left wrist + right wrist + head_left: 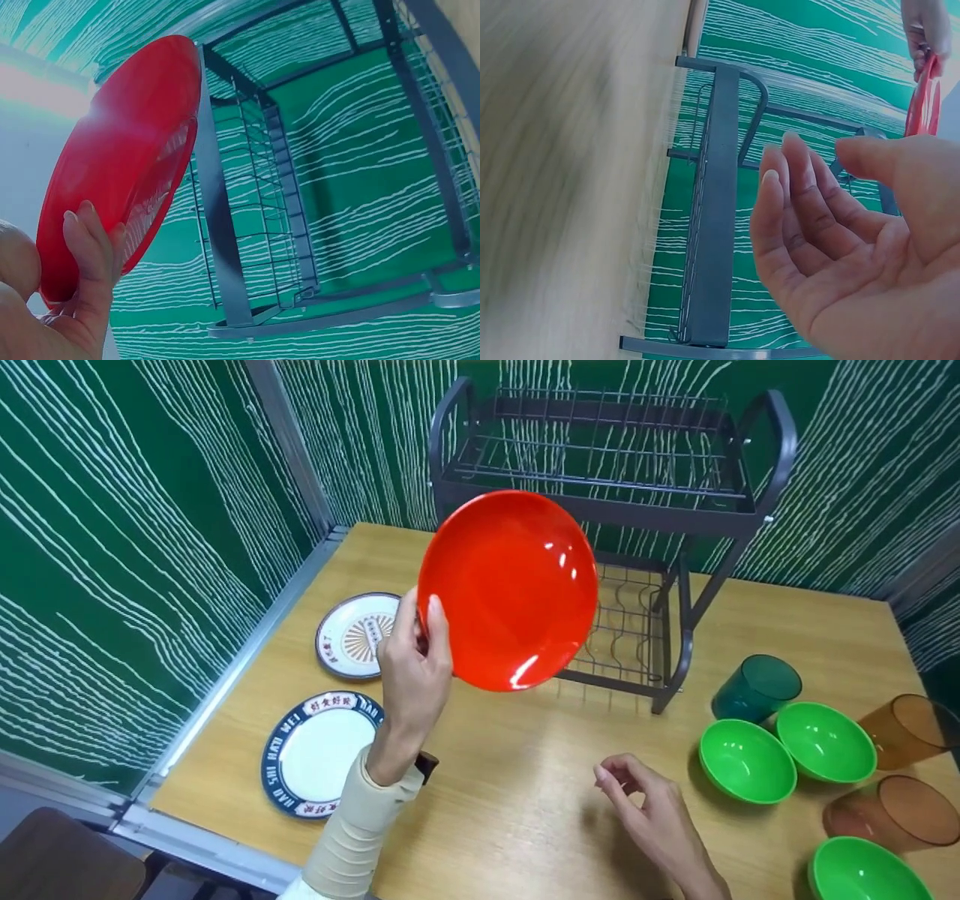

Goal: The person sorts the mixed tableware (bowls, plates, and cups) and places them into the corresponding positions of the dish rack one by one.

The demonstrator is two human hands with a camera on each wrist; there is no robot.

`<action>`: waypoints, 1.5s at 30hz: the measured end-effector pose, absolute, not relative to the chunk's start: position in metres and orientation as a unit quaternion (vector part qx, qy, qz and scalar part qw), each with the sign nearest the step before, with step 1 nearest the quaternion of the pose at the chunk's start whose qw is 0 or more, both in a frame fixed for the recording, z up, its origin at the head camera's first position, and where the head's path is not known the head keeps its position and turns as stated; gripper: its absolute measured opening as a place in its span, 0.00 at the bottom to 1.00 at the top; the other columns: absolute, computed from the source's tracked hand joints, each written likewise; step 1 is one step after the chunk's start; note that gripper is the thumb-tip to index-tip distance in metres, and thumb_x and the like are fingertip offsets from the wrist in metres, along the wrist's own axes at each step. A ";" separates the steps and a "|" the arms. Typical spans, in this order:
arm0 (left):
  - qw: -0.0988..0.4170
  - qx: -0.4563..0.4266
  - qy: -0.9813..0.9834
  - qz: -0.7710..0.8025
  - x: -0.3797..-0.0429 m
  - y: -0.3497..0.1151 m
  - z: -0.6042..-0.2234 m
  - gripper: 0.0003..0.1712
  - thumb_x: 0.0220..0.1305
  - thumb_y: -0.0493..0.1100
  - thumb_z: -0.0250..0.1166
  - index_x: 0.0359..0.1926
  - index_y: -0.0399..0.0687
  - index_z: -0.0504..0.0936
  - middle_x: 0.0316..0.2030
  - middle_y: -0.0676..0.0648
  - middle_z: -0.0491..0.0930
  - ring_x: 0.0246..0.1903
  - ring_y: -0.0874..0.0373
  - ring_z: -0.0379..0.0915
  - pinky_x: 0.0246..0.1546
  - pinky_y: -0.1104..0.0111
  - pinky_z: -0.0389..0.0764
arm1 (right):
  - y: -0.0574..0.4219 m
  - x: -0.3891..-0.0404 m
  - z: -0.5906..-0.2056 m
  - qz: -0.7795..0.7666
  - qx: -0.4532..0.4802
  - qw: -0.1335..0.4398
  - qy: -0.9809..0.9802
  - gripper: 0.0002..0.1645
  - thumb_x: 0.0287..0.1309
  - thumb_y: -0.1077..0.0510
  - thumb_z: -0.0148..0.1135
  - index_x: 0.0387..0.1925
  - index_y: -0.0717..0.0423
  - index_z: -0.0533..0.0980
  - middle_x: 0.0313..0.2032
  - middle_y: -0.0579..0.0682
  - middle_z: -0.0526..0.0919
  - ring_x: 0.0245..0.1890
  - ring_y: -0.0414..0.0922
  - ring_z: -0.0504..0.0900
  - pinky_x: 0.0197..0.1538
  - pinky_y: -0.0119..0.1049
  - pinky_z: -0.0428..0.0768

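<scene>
My left hand (417, 660) grips a glossy red plate (510, 589) by its left edge, thumb over the upper face. The plate is raised and tilted towards the head camera, overlapping the dark dish rack (600, 506) in that view. From the left wrist, the red plate (124, 150) shows its underside, with fingers (90, 240) behind it. My right hand (649, 806) is held above the table with loosely curved fingers and nothing between them. In the right wrist view its palm (870, 277) faces up, and the red plate's edge (924, 101) appears at upper right.
On the left lie a small patterned plate (352, 652) and a larger blue-rimmed plate (319, 757). Green bowls (748, 761), a teal cup (757, 688) and amber cups (896, 814) stand at right. Green walls (120, 510) enclose the wooden table (510, 810).
</scene>
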State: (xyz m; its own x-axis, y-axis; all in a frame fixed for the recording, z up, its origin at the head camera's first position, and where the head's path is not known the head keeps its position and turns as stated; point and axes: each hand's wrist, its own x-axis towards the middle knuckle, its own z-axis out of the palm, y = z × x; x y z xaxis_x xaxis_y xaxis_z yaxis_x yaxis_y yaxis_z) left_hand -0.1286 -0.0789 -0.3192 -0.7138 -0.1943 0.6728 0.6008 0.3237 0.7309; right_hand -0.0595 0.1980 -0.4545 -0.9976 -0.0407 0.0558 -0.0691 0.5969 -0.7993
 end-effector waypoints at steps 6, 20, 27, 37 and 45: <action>0.379 -0.139 -0.730 -0.552 -0.135 -0.079 -0.313 0.20 0.79 0.43 0.56 0.64 0.35 0.74 0.50 0.43 0.86 0.42 0.59 0.86 0.40 0.65 0.87 | 0.198 -0.061 -0.457 0.446 0.035 0.015 -0.894 0.04 0.71 0.58 0.64 0.42 0.54 0.82 0.33 0.41 0.85 0.36 0.39 0.81 0.44 0.31 0.82; 0.505 -0.158 -0.704 -0.474 -0.157 -0.084 -0.277 0.20 0.75 0.35 0.60 0.63 0.28 0.74 0.47 0.40 0.87 0.37 0.56 0.88 0.37 0.65 0.87 | 0.201 -0.063 -0.462 0.448 0.042 0.040 -0.892 0.02 0.70 0.59 0.65 0.39 0.52 0.83 0.30 0.36 0.84 0.34 0.37 0.81 0.41 0.31 0.81; 0.569 -0.150 -0.681 -0.435 -0.171 -0.088 -0.254 0.20 0.74 0.35 0.61 0.62 0.26 0.75 0.49 0.39 0.87 0.35 0.55 0.88 0.35 0.66 0.86 | 0.200 -0.067 -0.458 0.447 0.017 -0.018 -0.894 0.05 0.72 0.56 0.63 0.41 0.52 0.83 0.33 0.41 0.85 0.36 0.39 0.80 0.40 0.33 0.80; 0.611 -0.140 -0.670 -0.398 -0.190 -0.091 -0.227 0.20 0.73 0.33 0.62 0.61 0.24 0.76 0.45 0.38 0.88 0.31 0.52 0.87 0.33 0.70 0.85 | 0.202 -0.070 -0.461 0.452 0.031 -0.025 -0.891 0.04 0.71 0.57 0.64 0.40 0.52 0.82 0.32 0.42 0.84 0.34 0.38 0.80 0.42 0.32 0.82; 0.610 -0.129 -0.692 -0.365 -0.206 -0.098 -0.210 0.22 0.76 0.37 0.60 0.63 0.24 0.74 0.50 0.37 0.86 0.37 0.51 0.88 0.39 0.68 0.86 | 0.201 -0.073 -0.463 0.449 0.017 -0.056 -0.892 0.05 0.72 0.57 0.63 0.41 0.53 0.82 0.33 0.46 0.85 0.34 0.39 0.80 0.42 0.30 0.81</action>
